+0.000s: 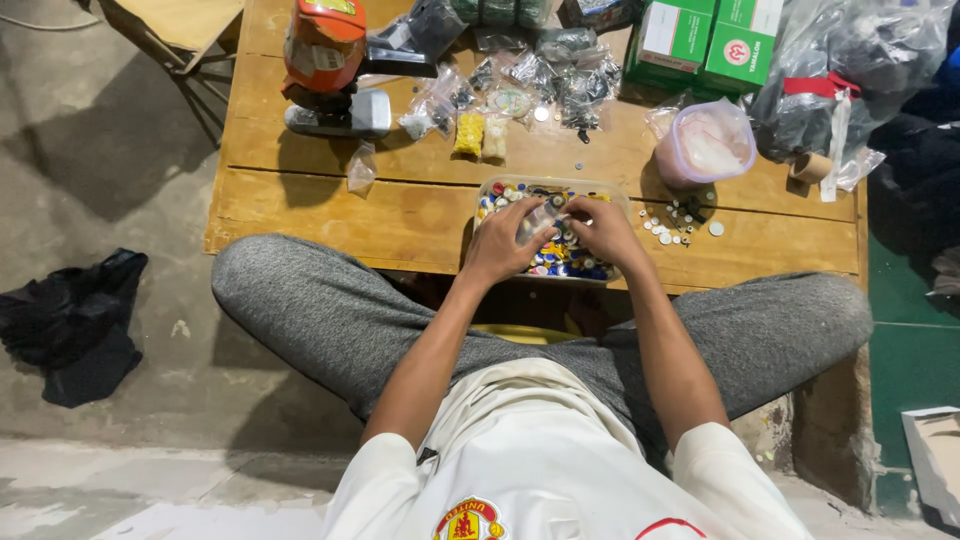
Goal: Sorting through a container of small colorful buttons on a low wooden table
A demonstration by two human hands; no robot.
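Clear plastic tray [490, 190] of multicolour buttons [570, 262] sits right under both hands, on low wooden table [330, 205]. Left hand [503, 238] and right hand [598, 228] meet over tray, fingers curled, tips nearly touching; can't tell what they pinch. Beyond right hand: pink tub [705, 147], loose white buttons [680, 222]. Beyond left hand: orange tool [325, 50], small bags [530, 80].

Our left hand [505, 240] and right hand [600, 232] covered much of the clear tray [490, 190], so we could not tell what the fingers pinched; the tray's small coloured pieces [560, 262] were too tiny to identify; the green boxes [705, 40] and orange machine [325, 45] ran off the top edge.
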